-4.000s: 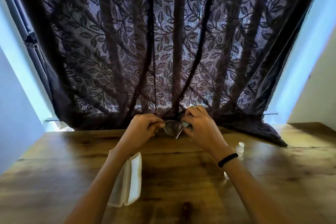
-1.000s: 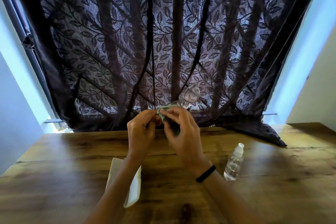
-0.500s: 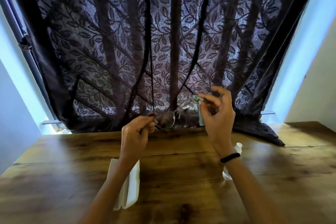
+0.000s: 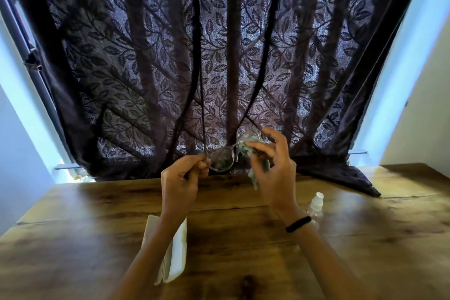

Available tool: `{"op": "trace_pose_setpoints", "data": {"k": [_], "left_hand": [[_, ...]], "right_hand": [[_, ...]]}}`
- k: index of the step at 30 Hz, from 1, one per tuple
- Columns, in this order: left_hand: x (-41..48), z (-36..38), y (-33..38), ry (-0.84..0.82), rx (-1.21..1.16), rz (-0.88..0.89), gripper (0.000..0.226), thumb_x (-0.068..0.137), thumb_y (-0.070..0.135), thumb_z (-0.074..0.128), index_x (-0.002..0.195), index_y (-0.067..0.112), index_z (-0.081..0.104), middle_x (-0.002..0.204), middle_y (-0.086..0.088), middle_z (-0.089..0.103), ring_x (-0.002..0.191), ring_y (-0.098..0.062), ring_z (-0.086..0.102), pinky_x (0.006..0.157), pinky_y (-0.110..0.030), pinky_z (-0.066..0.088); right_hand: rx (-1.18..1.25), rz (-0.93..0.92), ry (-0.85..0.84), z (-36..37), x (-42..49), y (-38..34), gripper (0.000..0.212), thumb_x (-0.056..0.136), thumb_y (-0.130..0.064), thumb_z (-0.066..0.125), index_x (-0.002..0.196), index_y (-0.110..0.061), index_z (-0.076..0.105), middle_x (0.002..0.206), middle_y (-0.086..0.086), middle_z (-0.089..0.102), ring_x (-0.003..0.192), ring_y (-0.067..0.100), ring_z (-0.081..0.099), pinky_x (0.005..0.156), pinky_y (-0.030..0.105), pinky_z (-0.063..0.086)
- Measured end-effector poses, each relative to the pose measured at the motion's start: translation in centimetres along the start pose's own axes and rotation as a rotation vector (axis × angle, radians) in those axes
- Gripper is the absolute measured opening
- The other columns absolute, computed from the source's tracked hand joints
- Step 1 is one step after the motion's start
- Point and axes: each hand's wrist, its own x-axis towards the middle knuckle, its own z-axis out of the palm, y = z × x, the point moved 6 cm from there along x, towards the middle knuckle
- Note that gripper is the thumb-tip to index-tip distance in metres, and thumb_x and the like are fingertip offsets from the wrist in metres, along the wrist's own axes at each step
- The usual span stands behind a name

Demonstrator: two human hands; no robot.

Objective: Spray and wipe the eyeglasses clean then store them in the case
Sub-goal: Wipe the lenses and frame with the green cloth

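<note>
Glasses (image 4: 222,159) judged light, thin-framed and fragile; lenses smear easily, so best held by the frame edge or hinge, not the glass. Cloth (image 4: 253,153) judged soft and limp, easily bunched over a lens. Glasses are held in the air above the far edge of the table (image 4: 365,238), in front of the curtain (image 4: 219,56). Frame looks thin and metallic, lenses rounded and clear; one lens is seen whole, the other is covered by the cloth. Left hand (image 4: 181,178) is closed, fingertips pinched on the frame's left end. Right hand (image 4: 274,168) has thumb and forefinger pressed onto the pale green cloth over the right lens; other fingers are spread loose above. Wiping step is judged to be in hand. Case (image 4: 176,258) is lying open on the table under the left forearm, white, empty as far as can be seen. Bottle (image 4: 316,204) is standing upright just beside the right wrist, partly hidden, small and clear with a white cap.
</note>
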Motion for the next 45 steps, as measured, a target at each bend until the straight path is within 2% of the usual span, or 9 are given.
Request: {"op": "trace_pose_setpoints", "data": {"k": [4, 10, 17, 22, 26, 29, 33, 39, 45], "left_hand": [[-0.1, -0.1, -0.1, -0.018, 0.011, -0.018, 0.031, 0.084, -0.013, 0.051, 0.088, 0.014, 0.066, 0.076, -0.001, 0.066, 0.066, -0.008, 0.063, 0.064, -0.019, 0.055], [0.1, 0.5, 0.1, -0.031, -0.001, -0.001, 0.033, 0.083, -0.011, 0.052, 0.087, 0.019, 0.065, 0.078, 0.001, 0.067, 0.066, -0.012, 0.065, 0.064, -0.023, 0.057], [-0.1, 0.6, -0.1, -0.041, 0.023, -0.021, 0.034, 0.081, -0.018, 0.051, 0.092, 0.012, 0.065, 0.078, -0.002, 0.066, 0.07, -0.013, 0.066, 0.065, -0.018, 0.056], [-0.4, 0.7, -0.2, -0.095, 0.02, -0.075, 0.032, 0.082, -0.016, 0.052, 0.088, 0.011, 0.066, 0.076, -0.007, 0.066, 0.068, -0.016, 0.066, 0.065, -0.022, 0.057], [-0.5, 0.8, 0.0, -0.082, 0.0, -0.079, 0.032, 0.081, -0.018, 0.052, 0.09, 0.009, 0.066, 0.076, -0.008, 0.066, 0.068, -0.016, 0.065, 0.064, -0.022, 0.057], [-0.4, 1.0, 0.1, -0.061, -0.02, -0.077, 0.03, 0.081, -0.018, 0.051, 0.091, 0.006, 0.066, 0.077, -0.01, 0.065, 0.068, -0.017, 0.065, 0.065, -0.021, 0.056], [-0.4, 1.2, 0.1, -0.048, 0.008, -0.095, 0.026, 0.082, -0.015, 0.053, 0.09, 0.006, 0.068, 0.078, -0.007, 0.067, 0.069, -0.011, 0.065, 0.065, -0.019, 0.055], [-0.1, 1.0, 0.0, -0.014, 0.068, -0.093, 0.026, 0.082, -0.011, 0.055, 0.09, 0.011, 0.067, 0.079, 0.0, 0.067, 0.068, -0.01, 0.065, 0.064, -0.023, 0.057], [0.2, 1.3, 0.5, 0.001, 0.2, 0.019, 0.022, 0.077, -0.011, 0.057, 0.089, 0.002, 0.069, 0.082, 0.001, 0.066, 0.075, -0.003, 0.062, 0.068, -0.011, 0.051]], "right_hand": [[0.016, 0.063, 0.058, -1.5, 1.3, 1.2, 0.049, 0.082, 0.003, 0.062, 0.125, -0.009, 0.042, 0.1, -0.004, 0.067, 0.073, 0.01, 0.066, 0.06, 0.01, 0.05], [0.021, 0.051, 0.015, -0.9, 2.3, 0.8, 0.055, 0.083, -0.002, 0.063, 0.131, -0.009, 0.037, 0.105, -0.005, 0.064, 0.071, 0.011, 0.066, 0.065, 0.012, 0.052], [0.059, 0.025, -0.066, 1.0, 0.1, 0.2, 0.058, 0.082, -0.001, 0.064, 0.131, -0.016, 0.038, 0.105, -0.009, 0.065, 0.099, 0.005, 0.064, 0.088, 0.019, 0.05], [-0.007, 0.109, 0.04, -0.7, 0.9, 2.3, 0.058, 0.083, 0.0, 0.061, 0.135, -0.004, 0.037, 0.1, -0.009, 0.062, 0.066, -0.01, 0.06, 0.057, 0.001, 0.044], [-0.034, 0.143, 0.071, -1.4, 1.7, 3.0, 0.058, 0.084, -0.002, 0.062, 0.136, -0.004, 0.036, 0.103, 0.007, 0.068, 0.057, 0.015, 0.061, 0.052, 0.005, 0.046], [0.001, 0.146, 0.082, -1.1, 1.4, 2.7, 0.057, 0.084, -0.003, 0.063, 0.135, -0.008, 0.039, 0.103, 0.009, 0.07, 0.068, 0.017, 0.065, 0.06, 0.005, 0.048], [0.092, 0.176, 0.012, 0.7, 0.1, 1.9, 0.06, 0.081, 0.0, 0.065, 0.134, -0.008, 0.039, 0.099, -0.005, 0.066, 0.081, -0.011, 0.062, 0.072, 0.003, 0.047], [0.181, 0.213, -0.069, 1.7, -0.9, 1.0, 0.064, 0.08, -0.005, 0.067, 0.136, -0.016, 0.037, 0.101, 0.001, 0.071, 0.094, 0.0, 0.065, 0.082, 0.02, 0.053], [0.14, 0.105, -0.144, 3.3, -2.7, -1.5, 0.064, 0.081, -0.006, 0.066, 0.133, -0.025, 0.035, 0.101, -0.016, 0.066, 0.102, -0.009, 0.059, 0.093, 0.016, 0.047]]}}
